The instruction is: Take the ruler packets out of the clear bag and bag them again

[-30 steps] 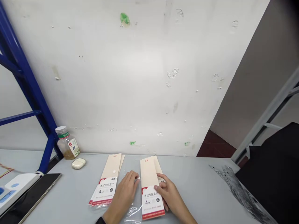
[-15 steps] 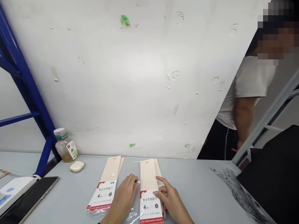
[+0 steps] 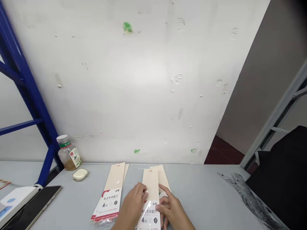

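Note:
Two cream-coloured ruler set packets in clear plastic lie on the grey table [image 3: 192,188]. The left packet [image 3: 112,188] lies untouched, just left of my left hand [image 3: 131,207]. My left fingertips pinch the left edge of the right packet [image 3: 150,188] at a small white tab. My right hand [image 3: 172,211] grips the same packet from the right, its fingers over the white label. A second cream card [image 3: 163,179] shows behind that packet. My hands hide part of the label and the packet's lower edge.
A glass jar with a green-banded lid [image 3: 69,154] and a white oval case [image 3: 80,174] stand at the table's back left. A dark tablet [image 3: 35,206] and white power strip [image 3: 14,204] lie further left. Black fabric [image 3: 275,182] covers the right side.
The right packet has slid toward me, and its rear card has spread further right. The person who stood at the upper right has left the view.

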The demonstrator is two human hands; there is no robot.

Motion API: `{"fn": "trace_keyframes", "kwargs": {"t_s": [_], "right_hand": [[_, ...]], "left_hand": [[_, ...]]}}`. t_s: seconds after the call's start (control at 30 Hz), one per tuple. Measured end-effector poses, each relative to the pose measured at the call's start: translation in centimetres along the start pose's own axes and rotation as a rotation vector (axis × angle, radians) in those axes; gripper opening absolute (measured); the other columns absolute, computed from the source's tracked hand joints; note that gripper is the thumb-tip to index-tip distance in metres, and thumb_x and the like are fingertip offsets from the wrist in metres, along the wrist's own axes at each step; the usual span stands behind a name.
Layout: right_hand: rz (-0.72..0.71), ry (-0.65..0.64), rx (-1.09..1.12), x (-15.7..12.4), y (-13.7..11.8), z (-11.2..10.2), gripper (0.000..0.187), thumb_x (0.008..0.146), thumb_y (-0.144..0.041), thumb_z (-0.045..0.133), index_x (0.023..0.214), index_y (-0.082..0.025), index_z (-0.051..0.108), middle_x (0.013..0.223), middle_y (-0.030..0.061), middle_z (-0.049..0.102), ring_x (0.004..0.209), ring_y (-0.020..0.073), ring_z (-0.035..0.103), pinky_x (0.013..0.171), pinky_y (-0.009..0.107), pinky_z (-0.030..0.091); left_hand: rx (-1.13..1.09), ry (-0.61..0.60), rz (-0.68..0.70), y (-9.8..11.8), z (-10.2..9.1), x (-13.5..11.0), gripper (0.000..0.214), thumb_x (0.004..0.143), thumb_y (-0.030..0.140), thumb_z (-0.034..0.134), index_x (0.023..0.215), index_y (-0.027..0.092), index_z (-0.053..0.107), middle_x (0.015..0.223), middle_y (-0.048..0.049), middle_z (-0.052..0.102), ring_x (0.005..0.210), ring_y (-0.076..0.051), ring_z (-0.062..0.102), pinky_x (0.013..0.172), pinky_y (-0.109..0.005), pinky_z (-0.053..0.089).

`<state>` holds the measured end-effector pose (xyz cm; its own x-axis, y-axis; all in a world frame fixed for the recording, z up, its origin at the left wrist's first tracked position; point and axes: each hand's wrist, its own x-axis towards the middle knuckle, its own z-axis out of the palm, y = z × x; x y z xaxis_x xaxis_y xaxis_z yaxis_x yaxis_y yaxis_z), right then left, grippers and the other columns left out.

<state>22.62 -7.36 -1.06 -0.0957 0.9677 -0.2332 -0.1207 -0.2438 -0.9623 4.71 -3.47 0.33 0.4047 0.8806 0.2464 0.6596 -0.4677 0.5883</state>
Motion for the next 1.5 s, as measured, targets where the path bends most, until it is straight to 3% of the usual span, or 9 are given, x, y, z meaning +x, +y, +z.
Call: {"fn": "trace_keyframes", "kwargs": {"t_s": [0.17,0.37,0.57,0.87,1.17,1.5], "right_hand": [[-0.017,0.036,-0.062,0.8,1.1,0.2,0.088,0.063,-0.044,0.076,0.139,-0.024,0.035,0.064,-0.0096,0.054,0.044,0.0153,0.063,0.035,0.023,0.046],[-0.002,0.007,-0.034,0.1,0.3,0.9,0.083,0.066,-0.038,0.072,0.136,-0.03,0.029,0.067,-0.0108,0.053,0.04,0.015,0.061,0.034,0.023,0.046],[-0.003,0.006,-0.007,-0.3,0.1,1.3,0.083,0.067,-0.036,0.07,0.136,-0.028,0.025,0.068,-0.0121,0.052,0.037,0.0131,0.06,0.031,0.021,0.045],[0.017,0.006,-0.071,-0.9,-0.2,1.1,0.082,0.069,-0.042,0.071,0.137,-0.029,0.027,0.068,-0.012,0.053,0.033,0.0093,0.055,0.028,0.018,0.038],[-0.001,-0.126,0.005,-1.3,-1.5,0.6,0.092,0.068,-0.062,0.069,0.142,-0.029,0.025,0.076,-0.0077,0.056,0.041,0.0166,0.066,0.029,0.022,0.046],[0.001,-0.084,-0.104,-1.6,-1.7,0.8,0.095,0.071,-0.06,0.066,0.147,-0.022,0.024,0.056,-0.0108,0.056,0.031,0.0115,0.056,0.026,0.015,0.035]], "left_hand": [[0.004,0.001,-0.035,0.3,-0.1,0.0,0.018,0.1,0.029,0.034,0.091,0.025,0.049,0.092,0.0004,0.06,0.078,-0.018,0.062,0.07,-0.032,0.045],[-0.019,0.003,-0.045,0.9,-0.4,-0.1,0.02,0.1,0.03,0.035,0.09,0.025,0.051,0.092,0.0012,0.061,0.077,-0.017,0.061,0.07,-0.03,0.045],[-0.022,-0.024,-0.05,1.1,-0.6,0.0,0.019,0.099,0.03,0.035,0.091,0.025,0.051,0.094,0.0001,0.061,0.079,-0.018,0.061,0.071,-0.031,0.045],[-0.039,-0.032,-0.022,1.3,-0.7,-0.4,0.018,0.1,0.03,0.034,0.092,0.025,0.049,0.094,-0.001,0.06,0.081,-0.02,0.059,0.075,-0.034,0.044],[-0.014,0.017,0.008,1.4,-0.8,-0.5,0.023,0.102,0.033,0.031,0.09,0.024,0.049,0.092,-0.0015,0.058,0.081,-0.02,0.056,0.076,-0.036,0.043],[-0.006,0.022,0.027,1.6,-1.0,-0.9,0.02,0.101,0.027,0.035,0.09,0.023,0.051,0.092,-0.0005,0.06,0.081,-0.019,0.057,0.075,-0.034,0.044]]}}
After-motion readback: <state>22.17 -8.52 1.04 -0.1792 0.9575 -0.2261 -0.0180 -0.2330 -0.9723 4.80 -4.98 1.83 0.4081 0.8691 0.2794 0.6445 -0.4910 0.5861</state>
